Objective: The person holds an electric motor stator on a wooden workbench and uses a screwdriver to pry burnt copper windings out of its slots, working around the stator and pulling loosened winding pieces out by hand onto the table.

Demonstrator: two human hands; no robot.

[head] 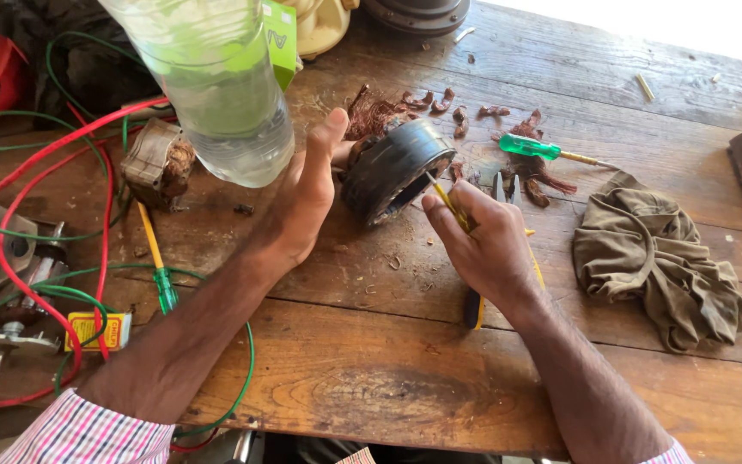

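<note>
Head view, nearest first: two forearms in pink-checked cuffs reach over a scarred wooden worktop (371, 378). Left of them, beside looping red and green wires, lies a small yellow packet with red print (99, 330) flat on the boards. The right hand (487, 245) has its fingers clenched on a thin yellow-shafted tool (448, 203), its tip set at the rim of a black round motor core (395, 167) that rests on its side mid-worktop, copper shreds around it. The left hand (307, 193) braces that core from the side, palm against it and thumb up, fingers spread rather than wrapped. By the look of it, winding wire is being picked out of the core's slots; the next move calls for a steady brace and careful prying. Farther off lie a green-handled screwdriver (527, 147), a crumpled olive rag (659, 258), a clear plastic bottle (216, 82) close to the lens, and behind it a green carton (281, 34)
</note>
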